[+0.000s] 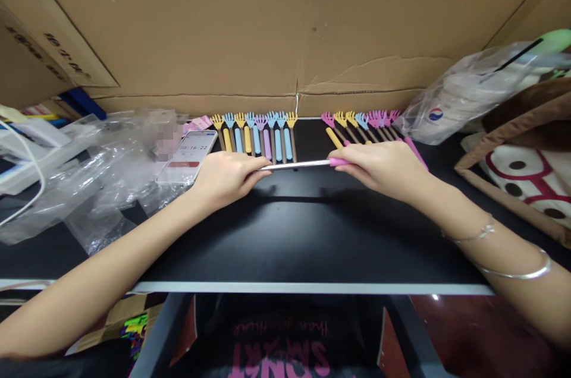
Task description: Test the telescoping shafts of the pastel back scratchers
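Observation:
Between my hands, level above the black table, is a telescopic back scratcher (303,164) with a silver rod and a pink grip. My left hand (229,175) pinches the rod's left end; whatever is at that end is hidden by the fingers. The pink grip is held in my right hand (383,167). Behind my left hand lies a row of back scratchers (254,134) with yellow, blue and purple claw heads. A second row of back scratchers (357,122), with pink, yellow and blue heads, lies behind my right hand and is partly covered by it.
Clear plastic bags (116,164) are heaped at the left, with a phone (190,155) running a timer beside them. A bagged drink cup (446,110) and a brown-trimmed bag (473,158) stand at the right. A cardboard wall (250,27) closes off the back.

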The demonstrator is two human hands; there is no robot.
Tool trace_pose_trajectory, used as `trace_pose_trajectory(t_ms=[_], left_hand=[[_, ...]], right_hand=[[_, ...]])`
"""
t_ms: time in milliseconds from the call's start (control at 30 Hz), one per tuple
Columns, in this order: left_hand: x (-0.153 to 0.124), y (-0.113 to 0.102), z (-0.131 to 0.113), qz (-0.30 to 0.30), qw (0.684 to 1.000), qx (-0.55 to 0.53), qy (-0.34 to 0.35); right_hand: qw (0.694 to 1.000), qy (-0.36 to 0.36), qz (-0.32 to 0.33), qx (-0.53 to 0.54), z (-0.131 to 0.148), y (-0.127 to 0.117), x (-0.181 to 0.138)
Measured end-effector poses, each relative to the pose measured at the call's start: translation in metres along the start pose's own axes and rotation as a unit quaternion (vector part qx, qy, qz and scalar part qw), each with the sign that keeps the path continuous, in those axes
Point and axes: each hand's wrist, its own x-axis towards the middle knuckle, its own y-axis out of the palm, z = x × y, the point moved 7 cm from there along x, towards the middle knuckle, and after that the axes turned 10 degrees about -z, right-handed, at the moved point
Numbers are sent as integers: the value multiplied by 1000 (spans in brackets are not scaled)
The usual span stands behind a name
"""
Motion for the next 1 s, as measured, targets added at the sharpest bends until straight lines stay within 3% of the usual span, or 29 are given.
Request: trace_pose_trajectory(t_ms=[333, 467, 667, 800, 1000], left_hand=[[-4, 9, -1, -20, 1000, 13, 6], [-4, 3, -4, -46, 998, 26, 39], [-4, -4, -8, -45, 996, 46, 63], [-6, -6, -12, -51, 993, 57, 85], [-6, -7, -16, -66, 992, 50, 98]], right_hand=[[996, 39, 39, 64, -2, 24, -7], [988, 67, 97, 95, -2, 26, -7], [932, 109, 214, 272, 6, 33, -10], [899, 111, 236, 351, 10, 36, -11], [923, 127, 235, 279, 6, 44, -13]])
